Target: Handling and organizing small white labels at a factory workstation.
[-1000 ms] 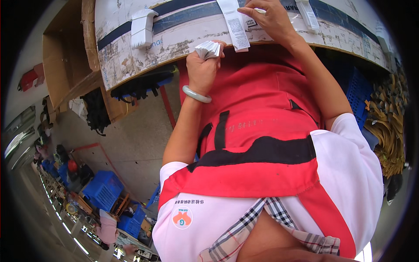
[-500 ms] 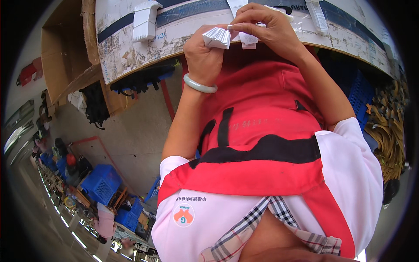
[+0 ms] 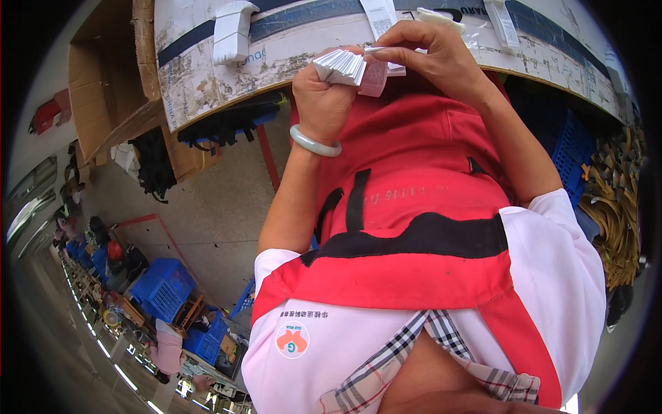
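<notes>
My left hand (image 3: 323, 103), with a pale bangle (image 3: 315, 142) on its wrist, is closed around a fanned stack of white labels (image 3: 339, 67). Just to the right, my right hand (image 3: 441, 61) pinches a thin white label (image 3: 374, 50) between thumb and fingertips, close to the stack's upper corner. Below that pinch hangs a pinkish printed label (image 3: 374, 77), partly over my red apron (image 3: 414, 159); where it joins the stack is hidden. Both hands are at the near edge of the worn table (image 3: 196, 86).
On the table lie a white label stack (image 3: 232, 33) at left, a printed label strip (image 3: 378, 15) behind my hands and another label strip (image 3: 501, 24) at right. A cardboard box (image 3: 103, 76) stands left of the table. Blue crates (image 3: 163, 286) and a co-worker (image 3: 167, 348) appear farther left.
My right hand has shifted slightly right and toward me, still pinching. The pinkish label now shows below the fingers. The left hand keeps its hold on the stack and has barely moved.
</notes>
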### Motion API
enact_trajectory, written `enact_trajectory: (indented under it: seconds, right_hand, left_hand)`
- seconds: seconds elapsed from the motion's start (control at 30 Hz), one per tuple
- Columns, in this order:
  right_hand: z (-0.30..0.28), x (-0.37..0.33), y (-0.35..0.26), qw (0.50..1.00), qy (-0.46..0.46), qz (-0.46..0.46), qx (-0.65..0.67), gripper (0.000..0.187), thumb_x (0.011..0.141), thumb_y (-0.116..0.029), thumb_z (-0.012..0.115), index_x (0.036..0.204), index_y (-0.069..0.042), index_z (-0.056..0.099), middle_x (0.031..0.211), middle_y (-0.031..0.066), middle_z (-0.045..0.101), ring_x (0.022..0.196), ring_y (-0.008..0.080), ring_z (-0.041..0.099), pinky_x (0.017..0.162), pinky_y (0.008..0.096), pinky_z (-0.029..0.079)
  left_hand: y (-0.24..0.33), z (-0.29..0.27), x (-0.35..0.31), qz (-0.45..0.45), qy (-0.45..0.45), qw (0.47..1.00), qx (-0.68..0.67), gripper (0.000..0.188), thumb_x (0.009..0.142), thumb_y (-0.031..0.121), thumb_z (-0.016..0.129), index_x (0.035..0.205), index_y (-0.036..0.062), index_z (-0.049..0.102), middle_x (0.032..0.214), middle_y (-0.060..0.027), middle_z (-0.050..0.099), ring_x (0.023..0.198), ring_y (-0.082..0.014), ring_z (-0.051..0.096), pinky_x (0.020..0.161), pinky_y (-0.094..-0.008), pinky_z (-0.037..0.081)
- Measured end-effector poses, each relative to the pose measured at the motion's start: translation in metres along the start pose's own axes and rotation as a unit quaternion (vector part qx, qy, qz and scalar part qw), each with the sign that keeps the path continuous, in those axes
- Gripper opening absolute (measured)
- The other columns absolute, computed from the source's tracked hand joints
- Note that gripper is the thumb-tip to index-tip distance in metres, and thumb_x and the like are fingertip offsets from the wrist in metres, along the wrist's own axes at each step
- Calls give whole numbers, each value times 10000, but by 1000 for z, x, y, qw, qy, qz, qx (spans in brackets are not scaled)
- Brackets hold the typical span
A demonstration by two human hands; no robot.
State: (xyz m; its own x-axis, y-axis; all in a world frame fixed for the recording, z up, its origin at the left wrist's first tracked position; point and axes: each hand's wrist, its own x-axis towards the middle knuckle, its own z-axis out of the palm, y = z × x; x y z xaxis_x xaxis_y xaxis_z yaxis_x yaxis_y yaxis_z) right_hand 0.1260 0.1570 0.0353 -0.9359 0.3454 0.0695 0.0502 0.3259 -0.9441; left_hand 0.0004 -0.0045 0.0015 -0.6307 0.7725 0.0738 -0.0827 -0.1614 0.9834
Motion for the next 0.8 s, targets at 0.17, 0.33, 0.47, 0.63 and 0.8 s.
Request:
enact_trajectory:
  seconds: [0.17, 0.33, 0.47, 0.63, 0.8]
  right_hand:
    - [2, -5, -5, 1000, 18, 15, 5, 221, 909, -182, 673, 1026, 4, 691, 898, 46, 680, 830, 100, 625, 774, 229, 520]
    - [2, -8, -2, 1000, 9, 14, 26, 250, 908, -200, 676, 1038, 14, 683, 892, 43, 678, 816, 92, 626, 752, 220, 524]
    - [4, -7, -2, 1000, 13, 11, 26, 230, 914, -189, 669, 1017, 16, 682, 872, 33, 671, 811, 93, 621, 752, 227, 521]
    - [1, -9, -1, 1000, 3, -16, -21, 196, 911, -165, 671, 965, 24, 678, 814, 21, 653, 775, 83, 593, 717, 226, 505]
    - [-9, -8, -23, 961, -146, 126, 200, 184, 893, -153, 680, 934, 26, 672, 753, 28, 632, 695, 70, 567, 672, 202, 481]
  left_hand:
    - [-1, -1, -2, -34, -14, 998, -51, 163, 861, 43, 719, 1010, -17, 690, 772, -23, 656, 600, -50, 566, 483, -176, 418]
    - [-1, 3, -5, -57, -8, 996, -64, 167, 863, 59, 723, 1009, -15, 693, 719, -17, 644, 565, -52, 550, 467, -183, 395]
    - [-5, 4, -5, -40, 0, 997, -68, 170, 862, 66, 726, 1013, -8, 695, 692, -7, 633, 545, -45, 531, 455, -184, 371]
    - [2, 6, -9, -79, -12, 996, -39, 161, 873, 96, 718, 1002, 1, 697, 702, -9, 631, 535, -42, 510, 441, -184, 343]
    - [14, -2, -2, -251, -111, 948, -159, 326, 924, 326, 659, 954, 2, 677, 738, -69, 666, 530, -68, 544, 435, -187, 369]
